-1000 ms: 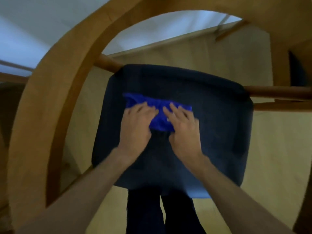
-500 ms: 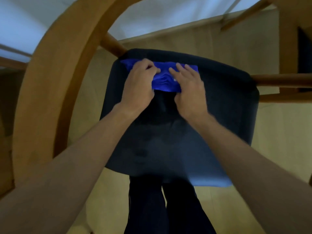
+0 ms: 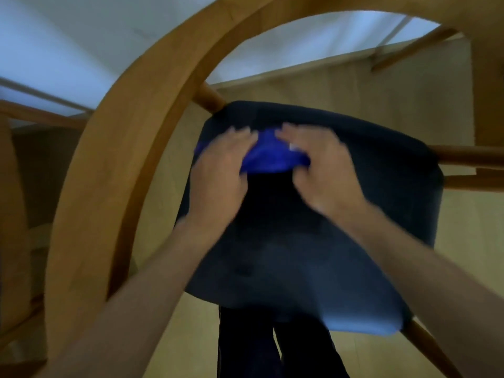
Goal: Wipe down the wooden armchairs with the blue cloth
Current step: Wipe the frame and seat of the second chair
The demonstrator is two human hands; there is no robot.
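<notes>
Head view: left hand (image 3: 221, 170) and right hand (image 3: 324, 170) press the blue cloth (image 3: 268, 156) on the dark seat (image 3: 354, 227) of the armchair (image 3: 131, 137), toward 12 o'clock; fingers blurred, grip cannot be told.

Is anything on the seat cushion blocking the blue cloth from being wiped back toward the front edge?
Nothing visible does. The blue cloth lies under the left hand and right hand on the dark seat cushion, and the cushion between the cloth and the front edge is bare.
</notes>
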